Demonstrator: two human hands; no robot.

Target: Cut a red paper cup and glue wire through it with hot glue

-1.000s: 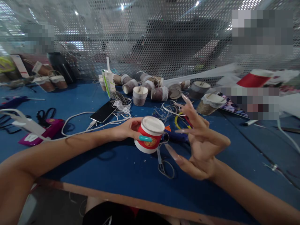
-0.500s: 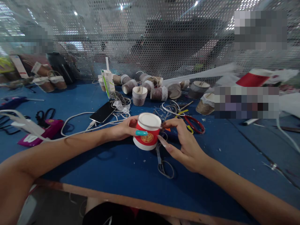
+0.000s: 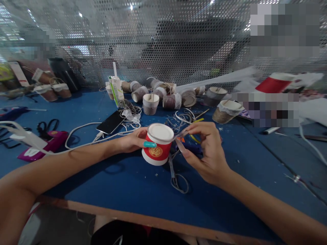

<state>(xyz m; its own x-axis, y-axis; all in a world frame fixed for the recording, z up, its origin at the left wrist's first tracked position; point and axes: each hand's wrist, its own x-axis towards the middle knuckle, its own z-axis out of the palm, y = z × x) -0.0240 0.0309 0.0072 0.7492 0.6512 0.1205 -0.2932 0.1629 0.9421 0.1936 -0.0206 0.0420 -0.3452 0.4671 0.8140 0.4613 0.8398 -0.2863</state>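
Upside down on the blue table, a red and white paper cup [image 3: 156, 151] with a gold emblem faces me. Around its left side is my left hand [image 3: 135, 139], the thumb with a turquoise nail pressed on the red wall. My right hand [image 3: 208, 153] is just right of the cup, thumb and fingers drawn together near a thin greyish strip [image 3: 182, 133] that runs to the cup's rim. Scissors [image 3: 176, 178] lie on the table below and between the hands.
Twine-wrapped cups [image 3: 150, 103] stand and lie along the back before a perforated metal screen. A phone [image 3: 110, 122] with a white cable lies left of centre, a magenta glue gun [image 3: 46, 146] farther left. Cords and scraps lie behind my right hand.
My right hand has moved a little right, away from the cup, and the thin strip now shows stretched between them. The cup has shifted and turned slightly to the left.
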